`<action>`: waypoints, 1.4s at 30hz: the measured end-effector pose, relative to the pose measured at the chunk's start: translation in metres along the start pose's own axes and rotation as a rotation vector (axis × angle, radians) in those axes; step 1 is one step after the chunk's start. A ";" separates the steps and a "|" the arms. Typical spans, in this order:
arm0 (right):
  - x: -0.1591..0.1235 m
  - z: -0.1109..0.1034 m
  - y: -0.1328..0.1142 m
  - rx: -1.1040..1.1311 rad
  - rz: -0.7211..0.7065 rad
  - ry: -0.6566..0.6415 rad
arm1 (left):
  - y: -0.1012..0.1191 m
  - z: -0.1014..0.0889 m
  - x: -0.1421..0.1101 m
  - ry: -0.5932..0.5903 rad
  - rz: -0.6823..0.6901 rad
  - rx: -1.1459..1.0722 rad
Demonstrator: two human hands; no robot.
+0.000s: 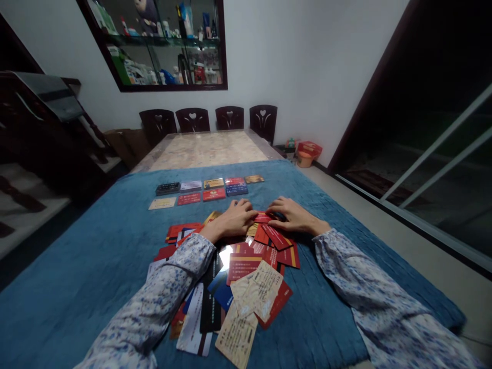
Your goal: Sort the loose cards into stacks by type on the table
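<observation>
A loose heap of cards lies on the blue cloth (96, 236) in front of me, mostly red, with white, black, blue and cream ones among them. At its far side, my left hand (236, 220) and my right hand (290, 214) close in from either side on a red card (262, 218). The fingers of both are bent around its edges. More red cards (277, 237) fan out just below my right hand. Nearer to me are cream cards (265, 289), a black card (210, 302) and a white card (195, 320). My left forearm covers part of the heap.
Beyond the heap, sorted cards sit in two rows, including a black stack (168, 188), a blue stack (237, 189) and a cream card (162, 203). The table's bare far end (215, 148) meets several dark chairs (229, 118). A glass door (434, 143) stands at right.
</observation>
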State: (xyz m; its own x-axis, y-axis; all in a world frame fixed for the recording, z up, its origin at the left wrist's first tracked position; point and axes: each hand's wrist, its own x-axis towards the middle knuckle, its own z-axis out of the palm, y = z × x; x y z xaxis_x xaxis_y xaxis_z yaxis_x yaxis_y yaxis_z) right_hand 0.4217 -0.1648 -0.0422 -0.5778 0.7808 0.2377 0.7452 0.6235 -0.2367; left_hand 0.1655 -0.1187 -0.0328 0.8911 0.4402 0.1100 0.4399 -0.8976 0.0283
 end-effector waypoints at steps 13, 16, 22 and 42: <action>0.001 0.000 0.004 0.013 -0.041 0.035 | -0.004 -0.001 0.000 0.004 -0.016 -0.025; 0.002 0.001 0.005 0.022 -0.044 0.053 | -0.008 0.000 -0.001 0.024 -0.013 -0.036; 0.003 0.002 0.005 0.040 -0.032 0.082 | -0.014 -0.002 -0.001 0.027 -0.016 -0.074; 0.014 0.018 0.016 -0.013 0.059 0.184 | -0.036 0.013 0.002 0.226 -0.102 -0.244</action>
State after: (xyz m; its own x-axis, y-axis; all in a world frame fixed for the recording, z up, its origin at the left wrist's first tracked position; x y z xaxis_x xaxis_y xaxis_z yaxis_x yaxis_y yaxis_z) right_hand 0.4199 -0.1433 -0.0602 -0.4633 0.7949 0.3919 0.7809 0.5752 -0.2437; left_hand 0.1527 -0.0857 -0.0461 0.7850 0.5358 0.3111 0.4613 -0.8406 0.2839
